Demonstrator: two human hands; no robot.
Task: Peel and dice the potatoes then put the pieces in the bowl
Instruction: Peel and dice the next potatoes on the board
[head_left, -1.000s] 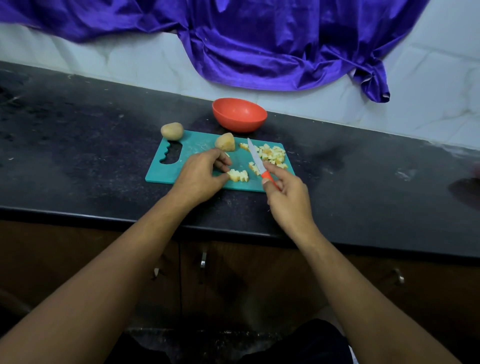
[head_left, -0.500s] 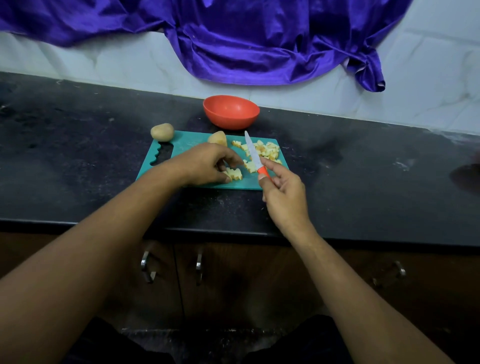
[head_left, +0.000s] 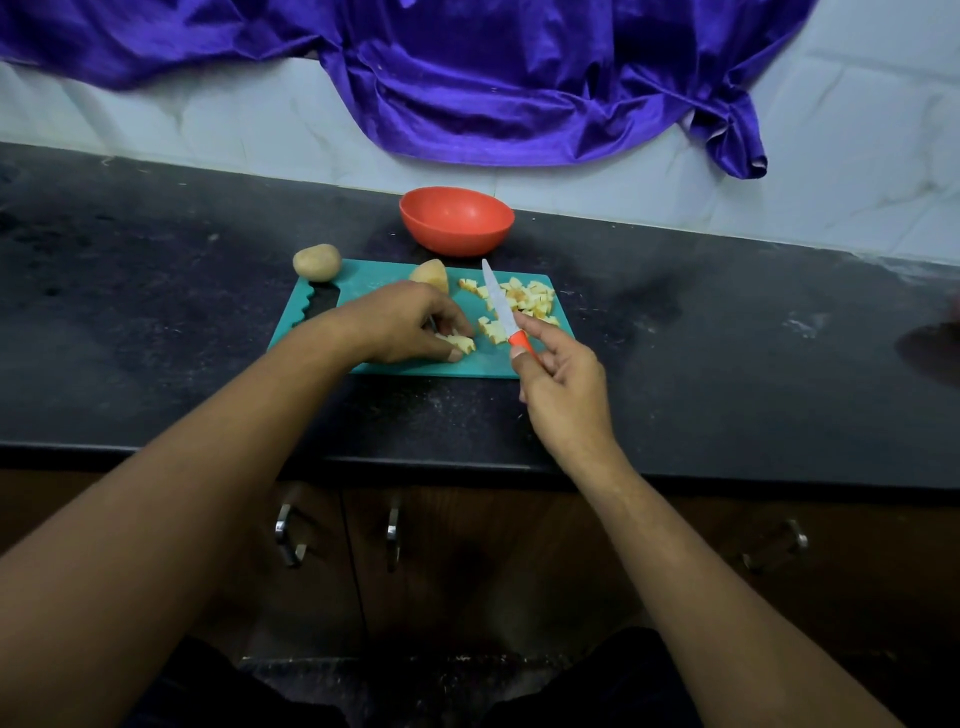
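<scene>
Fingers (head_left: 451, 321) of the left hand (head_left: 410, 327) curl onto a few cut potato pieces (head_left: 462, 343) near the cutting board (head_left: 483, 366)'s near edge, having slid further over them than a second ago, probably to gather them. The right hand (head_left: 561, 384) pinches the knife (head_left: 498, 306) by its handle, other fingers loose, blade still raised above the board. The diced pile (head_left: 532, 299) sits on the board's far right corner. The bowl (head_left: 457, 221) beyond the board shows no pieces.

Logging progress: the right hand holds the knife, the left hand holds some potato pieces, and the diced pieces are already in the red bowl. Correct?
No. The head view shows the red bowl empty; the diced pieces lie on the cutting board. The right hand does hold the knife, and the left hand holds some potato pieces.
</scene>
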